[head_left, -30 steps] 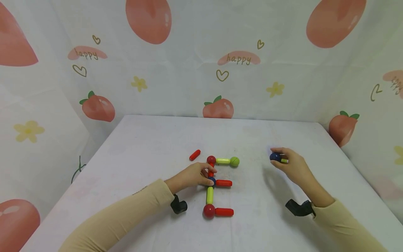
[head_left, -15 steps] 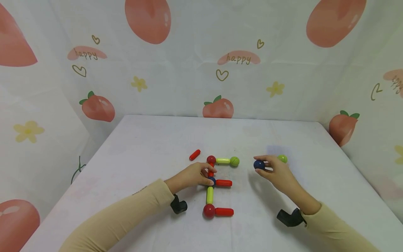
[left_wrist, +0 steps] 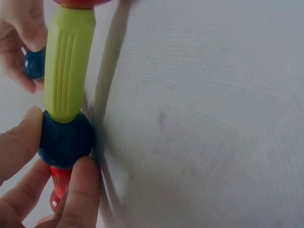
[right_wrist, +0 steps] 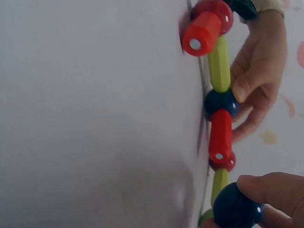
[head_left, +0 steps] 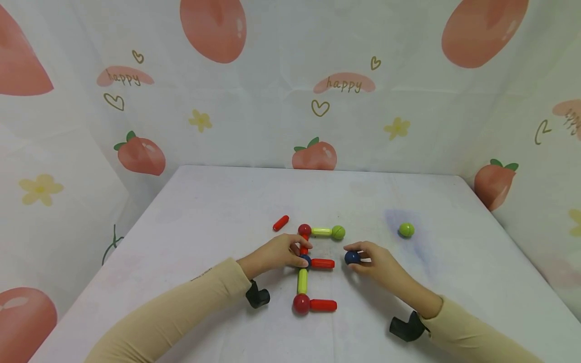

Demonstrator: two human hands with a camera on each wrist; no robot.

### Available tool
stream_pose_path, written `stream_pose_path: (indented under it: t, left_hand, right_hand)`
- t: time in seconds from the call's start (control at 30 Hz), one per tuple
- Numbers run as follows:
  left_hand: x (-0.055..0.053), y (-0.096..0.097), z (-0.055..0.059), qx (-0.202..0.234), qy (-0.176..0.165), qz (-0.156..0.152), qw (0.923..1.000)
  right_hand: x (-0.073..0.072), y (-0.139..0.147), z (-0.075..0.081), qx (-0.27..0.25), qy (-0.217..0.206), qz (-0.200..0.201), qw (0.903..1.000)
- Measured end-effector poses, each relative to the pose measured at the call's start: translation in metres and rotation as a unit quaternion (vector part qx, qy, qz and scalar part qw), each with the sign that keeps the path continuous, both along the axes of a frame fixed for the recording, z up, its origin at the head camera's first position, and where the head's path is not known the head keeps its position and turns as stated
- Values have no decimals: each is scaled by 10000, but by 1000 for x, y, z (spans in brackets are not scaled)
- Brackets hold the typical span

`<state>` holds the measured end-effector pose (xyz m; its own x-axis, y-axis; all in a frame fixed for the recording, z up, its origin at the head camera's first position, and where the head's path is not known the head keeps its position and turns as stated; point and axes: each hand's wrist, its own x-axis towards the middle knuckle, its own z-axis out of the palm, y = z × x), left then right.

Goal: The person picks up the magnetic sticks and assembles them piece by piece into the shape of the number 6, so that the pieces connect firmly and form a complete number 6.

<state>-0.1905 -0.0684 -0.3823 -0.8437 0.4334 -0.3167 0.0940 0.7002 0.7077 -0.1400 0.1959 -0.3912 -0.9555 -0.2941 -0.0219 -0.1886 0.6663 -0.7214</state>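
Note:
My left hand (head_left: pixel 278 251) pinches the blue ball (left_wrist: pixel 66 142) in the middle of a flat stick-and-ball build. A light-green stick (left_wrist: pixel 70 66) joins that ball to the lower red ball (head_left: pixel 301 304); a red stick partly under my fingers leads to the upper red ball (head_left: pixel 304 230). From the held ball a red stick (head_left: pixel 323 263) points right, its metal end bare in the right wrist view. My right hand (head_left: pixel 383 267) holds a second blue ball (head_left: pixel 352 257) between thumb and fingers, a small gap to the right of that end.
Another red stick (head_left: pixel 324 305) sticks out from the lower red ball. At the top, a light-green stick (head_left: pixel 322 232) ends in a green ball (head_left: pixel 338 232). A loose red stick (head_left: pixel 281 223) lies at upper left, and a loose green ball (head_left: pixel 406 230) at right on the white table (head_left: pixel 218 201).
My right hand has carried the blue ball leftward and nearer, towards the middle red stick, uncovering the loose green ball. My left hand has stayed in place.

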Motion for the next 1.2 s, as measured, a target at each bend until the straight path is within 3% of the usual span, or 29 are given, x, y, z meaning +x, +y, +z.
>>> stream_pose_path:
  t: [0.27,0.6,1.2]
  left_hand:
    - [0,0,1,-45,-45,54,10000]
    - [0,1,2,-52,-38,36,10000]
    - [-2,1,-2,-54,-82,71,9999]
  right_hand:
    - [0,-11,-5,23,-304,151,9994]
    - [-1,-17,-8,68,-344,351,9988]
    - [-2,-19,-5,23,-539,295,9981]
